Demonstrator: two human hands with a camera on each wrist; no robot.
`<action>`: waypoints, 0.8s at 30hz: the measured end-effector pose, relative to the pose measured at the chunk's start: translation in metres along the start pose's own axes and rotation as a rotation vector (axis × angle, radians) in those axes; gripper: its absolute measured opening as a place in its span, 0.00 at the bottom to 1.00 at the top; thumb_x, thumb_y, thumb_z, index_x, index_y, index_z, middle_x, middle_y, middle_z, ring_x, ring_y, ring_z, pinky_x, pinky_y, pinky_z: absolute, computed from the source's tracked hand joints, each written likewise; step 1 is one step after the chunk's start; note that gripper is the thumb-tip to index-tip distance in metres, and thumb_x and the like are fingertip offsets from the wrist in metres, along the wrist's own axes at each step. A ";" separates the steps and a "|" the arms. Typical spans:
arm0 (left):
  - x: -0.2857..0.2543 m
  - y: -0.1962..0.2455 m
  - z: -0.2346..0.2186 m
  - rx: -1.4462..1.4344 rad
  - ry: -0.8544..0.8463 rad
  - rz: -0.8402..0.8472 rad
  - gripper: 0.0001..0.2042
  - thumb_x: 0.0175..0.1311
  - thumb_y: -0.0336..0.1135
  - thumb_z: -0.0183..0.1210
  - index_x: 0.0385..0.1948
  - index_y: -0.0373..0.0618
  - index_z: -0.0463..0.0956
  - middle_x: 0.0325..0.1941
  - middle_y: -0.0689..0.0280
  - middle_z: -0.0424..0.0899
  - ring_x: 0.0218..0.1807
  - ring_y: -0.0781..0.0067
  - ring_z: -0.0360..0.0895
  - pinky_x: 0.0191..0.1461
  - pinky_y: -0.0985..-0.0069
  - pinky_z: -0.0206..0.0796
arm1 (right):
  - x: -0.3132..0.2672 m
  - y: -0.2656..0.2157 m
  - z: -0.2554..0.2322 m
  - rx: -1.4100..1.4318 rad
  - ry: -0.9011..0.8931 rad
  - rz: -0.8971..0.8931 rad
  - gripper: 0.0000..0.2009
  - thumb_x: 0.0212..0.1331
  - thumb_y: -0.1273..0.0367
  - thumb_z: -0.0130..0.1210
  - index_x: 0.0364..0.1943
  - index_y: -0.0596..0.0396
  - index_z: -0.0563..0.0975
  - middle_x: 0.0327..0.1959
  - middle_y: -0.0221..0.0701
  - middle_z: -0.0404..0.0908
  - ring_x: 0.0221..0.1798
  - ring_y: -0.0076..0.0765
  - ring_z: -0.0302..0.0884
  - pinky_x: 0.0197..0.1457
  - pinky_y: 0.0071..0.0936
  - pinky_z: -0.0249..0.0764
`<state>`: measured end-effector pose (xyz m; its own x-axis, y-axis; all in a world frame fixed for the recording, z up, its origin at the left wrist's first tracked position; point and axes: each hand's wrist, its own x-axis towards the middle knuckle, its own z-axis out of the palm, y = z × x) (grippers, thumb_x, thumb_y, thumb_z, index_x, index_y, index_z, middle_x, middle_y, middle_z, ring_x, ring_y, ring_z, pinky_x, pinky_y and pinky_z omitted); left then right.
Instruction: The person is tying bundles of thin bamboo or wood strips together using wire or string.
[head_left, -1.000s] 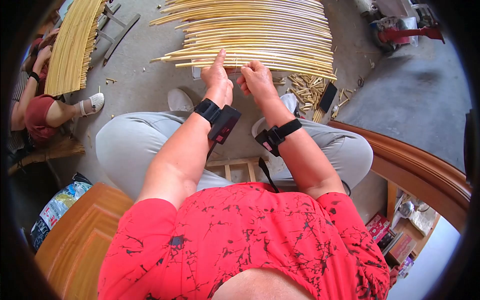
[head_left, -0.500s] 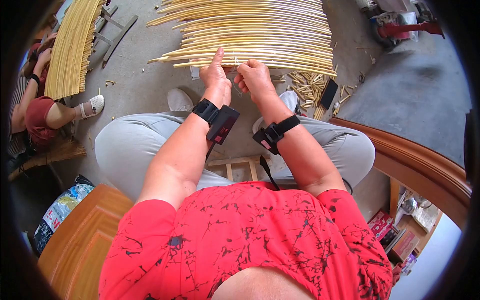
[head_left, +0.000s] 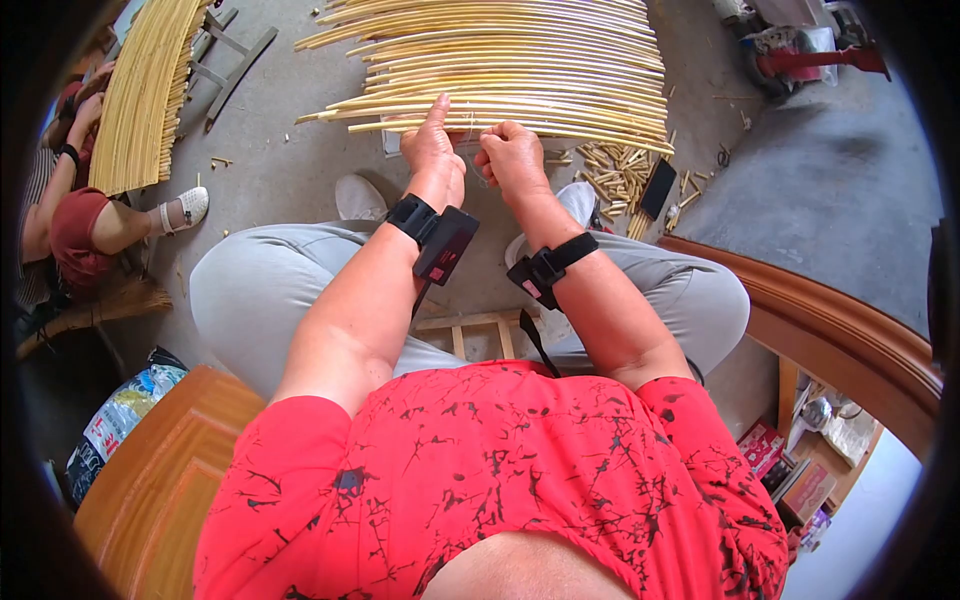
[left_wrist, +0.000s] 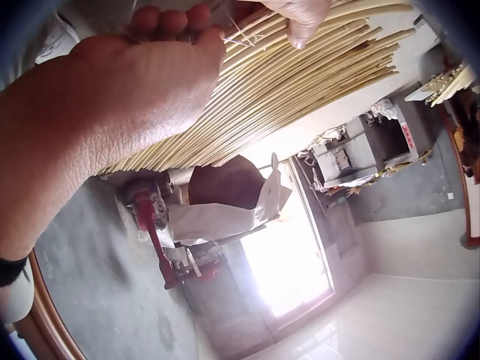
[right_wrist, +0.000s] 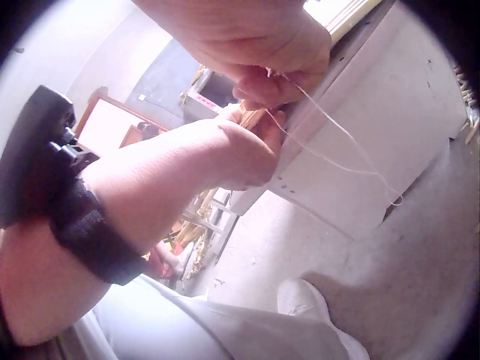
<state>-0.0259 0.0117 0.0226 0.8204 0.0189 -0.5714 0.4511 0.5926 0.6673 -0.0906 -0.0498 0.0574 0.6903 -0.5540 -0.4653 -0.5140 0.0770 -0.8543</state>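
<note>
Pale sticks lie in a row as a slatted mat (head_left: 520, 70). My left hand (head_left: 432, 158) grips the near sticks by their edge, thumb extended over them; in the left wrist view its thumb presses beside a thread crossing (left_wrist: 251, 39). Just to the right, my right hand (head_left: 515, 162) has curled fingers pinching white thread, and in the right wrist view the thread (right_wrist: 330, 120) hangs in a loop below this hand (right_wrist: 262, 45). The left hand (right_wrist: 251, 154) shows beneath it, by the stick ends. Part of the right fingertips is hidden.
Cut stick pieces (head_left: 615, 180) and a dark flat object (head_left: 657, 190) lie on the floor at right. Another person's arm (head_left: 75, 130) is beside a second mat (head_left: 150, 90) at left. A wooden frame edge (head_left: 820, 310) runs along the right.
Both hands stay at the mat's near edge. The right hand has shifted very slightly; the grip on the sticks and thread looks the same.
</note>
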 end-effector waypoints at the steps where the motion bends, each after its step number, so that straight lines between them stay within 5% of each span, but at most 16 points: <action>1: 0.000 0.000 0.000 -0.004 0.006 0.003 0.20 0.47 0.30 0.65 0.43 0.39 0.69 0.40 0.62 0.76 0.36 0.70 0.76 0.35 0.72 0.71 | 0.000 0.000 0.000 0.007 0.023 0.011 0.04 0.52 0.73 0.48 0.28 0.58 0.74 0.15 0.30 0.74 0.13 0.19 0.66 0.12 0.18 0.62; 8: 0.006 -0.005 -0.002 -0.024 0.014 0.021 0.20 0.47 0.29 0.65 0.42 0.34 0.69 0.42 0.59 0.76 0.39 0.70 0.75 0.43 0.73 0.67 | 0.003 0.004 0.000 0.023 0.064 -0.031 0.06 0.50 0.73 0.47 0.27 0.61 0.75 0.14 0.33 0.76 0.13 0.24 0.72 0.12 0.22 0.66; 12: 0.006 -0.006 -0.003 -0.012 0.012 0.017 0.19 0.48 0.28 0.64 0.42 0.33 0.69 0.42 0.58 0.76 0.40 0.70 0.75 0.45 0.74 0.66 | 0.004 0.004 0.002 -0.003 0.069 -0.016 0.04 0.53 0.73 0.49 0.28 0.59 0.74 0.15 0.30 0.74 0.12 0.20 0.67 0.11 0.18 0.62; 15: 0.005 -0.006 -0.003 0.000 -0.002 0.010 0.19 0.48 0.28 0.63 0.42 0.33 0.69 0.42 0.58 0.76 0.38 0.69 0.75 0.43 0.72 0.68 | 0.007 0.008 0.005 -0.005 0.066 -0.038 0.04 0.54 0.73 0.49 0.29 0.60 0.74 0.15 0.31 0.74 0.12 0.20 0.68 0.11 0.18 0.62; 17: 0.004 -0.006 -0.002 0.000 0.014 0.031 0.15 0.45 0.30 0.65 0.35 0.37 0.72 0.34 0.60 0.77 0.30 0.69 0.78 0.31 0.72 0.76 | 0.003 0.004 0.008 0.023 0.096 -0.011 0.05 0.55 0.72 0.49 0.29 0.61 0.73 0.15 0.31 0.75 0.13 0.22 0.70 0.11 0.20 0.64; 24: 0.011 -0.012 -0.003 -0.021 0.017 0.084 0.15 0.46 0.30 0.64 0.35 0.37 0.72 0.33 0.59 0.77 0.28 0.67 0.78 0.29 0.70 0.76 | -0.001 0.001 0.013 0.034 0.187 -0.018 0.05 0.55 0.73 0.50 0.30 0.60 0.66 0.16 0.32 0.74 0.13 0.24 0.72 0.10 0.22 0.68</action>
<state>-0.0234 0.0072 0.0073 0.8487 0.0831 -0.5223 0.3736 0.6049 0.7032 -0.0855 -0.0384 0.0542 0.5910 -0.6995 -0.4018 -0.4828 0.0924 -0.8709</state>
